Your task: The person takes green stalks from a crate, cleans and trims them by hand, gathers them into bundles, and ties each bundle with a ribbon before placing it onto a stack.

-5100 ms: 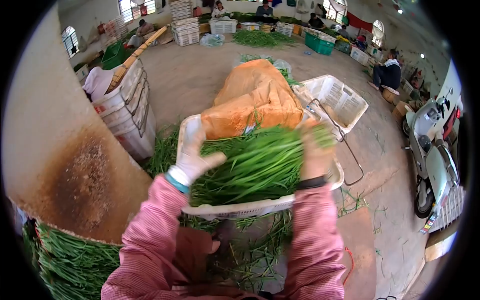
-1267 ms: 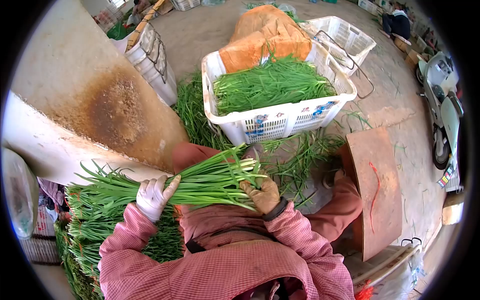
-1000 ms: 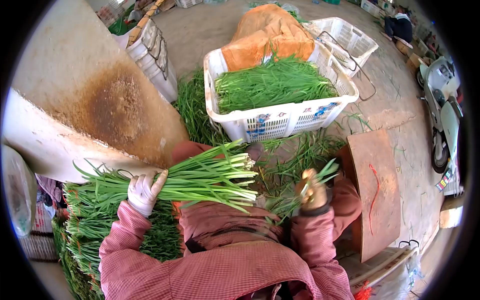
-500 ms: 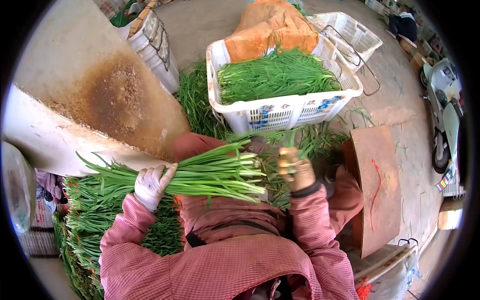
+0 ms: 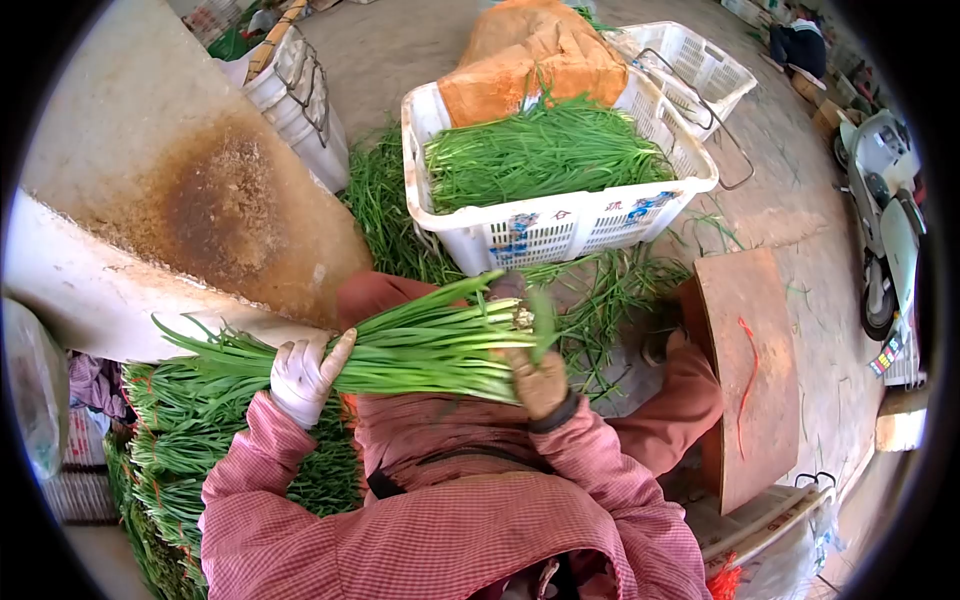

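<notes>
A thick bunch of garlic chives (image 5: pixel 430 345) lies sideways across my lap, its pale root ends to the right. My left hand (image 5: pixel 308 375), in a whitish glove, is closed around the leafy part of the bunch. At the root ends is my right hand (image 5: pixel 541 383), in a brownish glove and touching the cut ends. A blurred green chive leaf (image 5: pixel 543 325) sticks up from its fingers, which are partly smeared by motion. Tied chive bundles (image 5: pixel 190 440) are stacked beside my left arm.
Ahead stands a white plastic crate (image 5: pixel 560 225) with loose chives and an orange sack (image 5: pixel 540 60). Stray leaves lie on the floor around it. On my right are a brown board (image 5: pixel 755 390) and a parked scooter (image 5: pixel 885 220). A stained slab (image 5: pixel 200 180) rises at left. A person (image 5: pixel 798 48) sits far back.
My right hand has moved left and down, from beside the bunch to its root ends, with a green leaf at its fingers. My left hand keeps its hold on the bunch.
</notes>
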{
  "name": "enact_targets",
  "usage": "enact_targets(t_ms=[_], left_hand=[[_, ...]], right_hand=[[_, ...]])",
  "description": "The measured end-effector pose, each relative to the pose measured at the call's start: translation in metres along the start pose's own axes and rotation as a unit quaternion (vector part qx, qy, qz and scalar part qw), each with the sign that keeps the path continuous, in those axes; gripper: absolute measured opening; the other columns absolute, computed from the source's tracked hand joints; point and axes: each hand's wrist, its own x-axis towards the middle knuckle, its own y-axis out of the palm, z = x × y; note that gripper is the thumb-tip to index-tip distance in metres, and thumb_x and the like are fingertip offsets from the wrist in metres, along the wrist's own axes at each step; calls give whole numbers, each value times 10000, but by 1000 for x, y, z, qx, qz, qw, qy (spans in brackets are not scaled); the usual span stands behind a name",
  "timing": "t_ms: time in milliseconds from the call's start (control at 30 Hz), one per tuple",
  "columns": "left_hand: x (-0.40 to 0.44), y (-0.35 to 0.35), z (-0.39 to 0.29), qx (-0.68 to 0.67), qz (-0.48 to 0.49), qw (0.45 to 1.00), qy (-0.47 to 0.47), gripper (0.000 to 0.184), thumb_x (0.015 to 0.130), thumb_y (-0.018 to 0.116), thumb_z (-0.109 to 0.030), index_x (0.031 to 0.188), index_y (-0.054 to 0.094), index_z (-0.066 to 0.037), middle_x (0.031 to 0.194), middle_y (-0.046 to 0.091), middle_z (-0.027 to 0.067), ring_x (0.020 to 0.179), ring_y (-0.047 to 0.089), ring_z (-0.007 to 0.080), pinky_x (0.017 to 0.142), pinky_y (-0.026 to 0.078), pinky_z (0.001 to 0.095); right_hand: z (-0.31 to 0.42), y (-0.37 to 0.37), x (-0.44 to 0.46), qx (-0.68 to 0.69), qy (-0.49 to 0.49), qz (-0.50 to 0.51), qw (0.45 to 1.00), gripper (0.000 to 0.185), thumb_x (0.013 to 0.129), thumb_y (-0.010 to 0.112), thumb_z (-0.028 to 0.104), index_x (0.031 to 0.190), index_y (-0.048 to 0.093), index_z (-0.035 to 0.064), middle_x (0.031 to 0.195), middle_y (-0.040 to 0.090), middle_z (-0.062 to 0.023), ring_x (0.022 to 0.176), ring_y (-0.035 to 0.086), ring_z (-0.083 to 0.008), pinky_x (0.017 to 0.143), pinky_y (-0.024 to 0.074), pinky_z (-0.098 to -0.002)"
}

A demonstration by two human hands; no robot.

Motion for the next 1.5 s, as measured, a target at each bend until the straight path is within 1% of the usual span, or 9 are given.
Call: enact_targets(t_ms=[167,467,567,700,900,1067,1167,1300,1500], left_hand=[[-3,0,8,3,0,1000,-13,551,647,518,-24,1182,446,-135,856,508,48,667,508,186,579,408,309],[5,8,-3,-47,27,998,18,558,647,526,-35,1189,460,-150,838,520,40,698,530,180,608,426,303],[4,11,-6,-102,82,991,1,558,635,562,-57,1178,473,-150,757,528,43,666,543,202,576,435,313],[3,25,-8,-268,143,951,-61,550,647,629,-116,1174,476,-137,744,564,99,685,571,249,604,460,312],[-1,43,-17,-590,377,694,-167,550,672,678,-64,1177,462,-62,1000,602,48,890,550,96,804,431,237],[-6,60,-29,-673,475,550,-136,648,563,721,-22,1156,460,-24,1005,575,36,878,517,112,778,438,253],[-17,88,-40,-671,443,594,-40,619,535,714,-9,1110,483,-20,965,579,36,851,516,121,746,448,266],[18,73,-55,-765,487,364,-212,557,512,690,19,1039,515,-19,846,595,53,748,549,149,642,464,277],[50,96,-59,-751,556,292,-206,532,535,721,-20,1024,512,-5,814,591,74,730,564,172,624,467,279]], right_hand=[[50,-83,14,-49,64,-151,985,419,831,471,450,823,527,35,808,599,-124,630,594,-182,558,495,-252],[32,-3,53,-410,-196,141,880,148,719,645,125,822,625,21,974,583,-88,946,511,-225,879,402,-370],[17,-11,37,37,-68,66,995,89,783,569,27,848,624,3,824,623,-112,837,572,-191,729,470,-324],[63,-63,41,-26,22,-155,987,135,798,597,171,809,645,46,734,625,-59,645,569,-120,563,453,-220],[44,-66,6,-17,283,-23,959,288,826,538,338,1065,562,179,798,601,13,548,507,-93,426,402,-157],[34,-116,-8,-49,126,-199,971,262,851,526,244,1033,562,60,584,533,-1,391,417,-69,340,313,-183],[61,-151,-59,-703,26,-285,651,995,551,740,245,1308,152,-22,1297,264,-261,1212,244,-391,999,203,-430],[71,-142,-186,-667,-30,-359,652,656,713,622,136,1257,298,-36,1251,354,-245,1147,361,-378,952,312,-398],[6,-73,-316,-483,238,-555,635,618,740,596,119,1260,299,-34,1231,386,-218,1111,398,-326,915,345,-364]])
